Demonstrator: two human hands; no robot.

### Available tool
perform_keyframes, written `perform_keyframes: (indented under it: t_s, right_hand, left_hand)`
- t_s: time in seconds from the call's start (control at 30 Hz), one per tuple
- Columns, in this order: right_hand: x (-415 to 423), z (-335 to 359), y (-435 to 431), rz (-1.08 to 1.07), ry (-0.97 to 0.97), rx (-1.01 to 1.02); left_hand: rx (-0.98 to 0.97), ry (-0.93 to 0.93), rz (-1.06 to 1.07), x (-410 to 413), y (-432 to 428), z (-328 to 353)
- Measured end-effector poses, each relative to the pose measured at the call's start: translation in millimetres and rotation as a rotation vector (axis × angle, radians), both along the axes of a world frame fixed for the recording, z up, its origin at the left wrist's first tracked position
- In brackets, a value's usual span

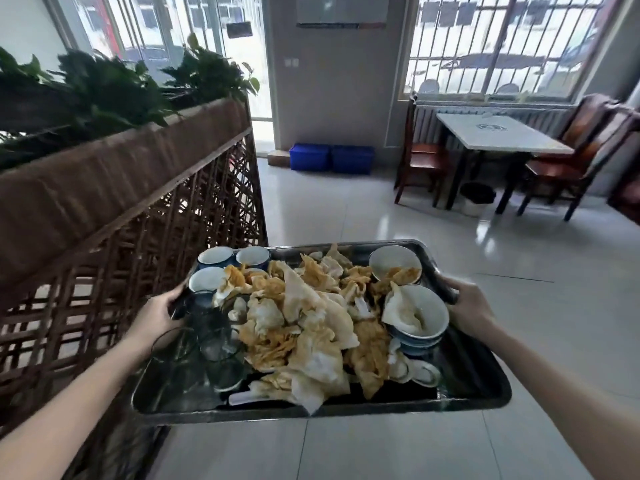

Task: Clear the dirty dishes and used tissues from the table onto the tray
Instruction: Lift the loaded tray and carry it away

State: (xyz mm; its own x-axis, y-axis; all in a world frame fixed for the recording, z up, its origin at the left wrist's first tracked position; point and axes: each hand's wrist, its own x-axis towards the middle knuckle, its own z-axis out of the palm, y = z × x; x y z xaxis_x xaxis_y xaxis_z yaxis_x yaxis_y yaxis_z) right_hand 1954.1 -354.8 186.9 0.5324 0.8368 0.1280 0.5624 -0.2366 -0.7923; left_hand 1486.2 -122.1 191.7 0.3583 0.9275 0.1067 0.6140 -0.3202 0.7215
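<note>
The tray (479,379) is metal, smooth and polished, and its dark bed mirrors the window light. The tissues (304,327) heaped on it are thin crumpled paper, matt, blotched with orange stains. The bowls (420,317) and cups (214,256) look like glazed ceramic, glossy white inside and blue outside. The glasses (221,355) are clear and smooth. The lattice screen (138,244) is dark wood, matt and rough-looking; the chairs (588,157) are wood with a reddish varnish. The floor (381,216) is pale glossy tile. The table (498,133) has a pale top that may be stone — blur leaves that uncertain. The crates (310,156) are blue plastic.
</note>
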Motion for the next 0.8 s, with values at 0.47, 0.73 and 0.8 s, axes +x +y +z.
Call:
perform_keyframes:
  t_s: [0.47,0.73,0.8]
  right_hand:
    - [180.8,18.4,204.9,-0.131,0.016,0.073]
    - [308.3,47.5,316.5,-0.154,-0.08,0.062]
    - [345.3,46.0,346.0,-0.161,-0.086,0.063]
  left_hand:
    - [0.021,-0.094,-0.134,217.6,255.2,37.4]
    - [0.029,-0.084,-0.193,357.0,384.5,60.0]
    - [0.005,-0.108,-0.195,398.3,417.8,54.1]
